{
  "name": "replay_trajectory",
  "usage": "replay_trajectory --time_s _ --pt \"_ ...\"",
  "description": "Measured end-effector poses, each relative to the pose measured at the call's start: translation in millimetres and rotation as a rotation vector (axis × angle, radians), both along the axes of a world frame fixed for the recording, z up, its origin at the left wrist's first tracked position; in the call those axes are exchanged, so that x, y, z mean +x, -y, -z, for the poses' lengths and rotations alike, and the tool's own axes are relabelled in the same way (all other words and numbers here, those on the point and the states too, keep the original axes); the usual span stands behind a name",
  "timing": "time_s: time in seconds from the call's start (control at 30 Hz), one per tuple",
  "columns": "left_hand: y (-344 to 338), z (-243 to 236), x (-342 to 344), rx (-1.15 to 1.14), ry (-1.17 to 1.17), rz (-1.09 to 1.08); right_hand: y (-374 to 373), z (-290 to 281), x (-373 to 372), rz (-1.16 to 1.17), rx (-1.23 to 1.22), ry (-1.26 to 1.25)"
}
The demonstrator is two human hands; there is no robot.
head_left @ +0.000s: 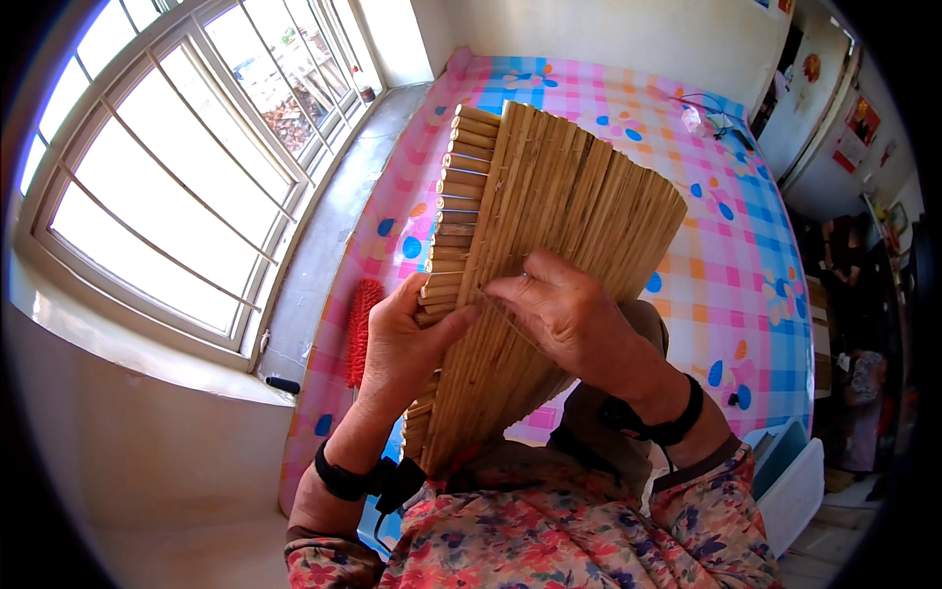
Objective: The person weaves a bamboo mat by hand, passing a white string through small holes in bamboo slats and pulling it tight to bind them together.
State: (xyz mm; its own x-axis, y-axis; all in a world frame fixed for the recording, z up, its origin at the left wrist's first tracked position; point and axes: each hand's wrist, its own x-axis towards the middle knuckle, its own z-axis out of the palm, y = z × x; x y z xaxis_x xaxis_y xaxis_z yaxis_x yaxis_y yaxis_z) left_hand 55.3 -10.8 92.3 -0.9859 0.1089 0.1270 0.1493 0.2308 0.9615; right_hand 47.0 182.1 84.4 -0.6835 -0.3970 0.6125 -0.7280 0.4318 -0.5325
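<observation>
A mat of pale reed stalks (549,226), bound side by side, stands tilted in front of me over a bed. My left hand (402,339) grips its left edge, thumb pressed on the front of the stalks. My right hand (564,314) rests on the mat's face with fingertips pinched together at a thin thread near the left edge. Both wrists carry black bands.
A bed with a pink, blue and white checked sheet (746,245) lies beneath the mat. A red brush (361,329) lies at its left edge. A large window (167,167) and sill are on the left. A white box (795,486) stands at lower right.
</observation>
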Motion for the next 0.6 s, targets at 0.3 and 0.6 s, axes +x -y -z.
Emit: replay_trajectory --time_s 0.3,0.6 --pt "-2.1 1.3 1.4 0.000 -0.023 0.013 -4.3 -3.6 3.7 -0.021 -0.011 0.026" --pt "-1.9 1.9 2.5 -0.019 -0.021 0.011 -4.6 -4.3 4.4 -0.038 -0.032 0.055"
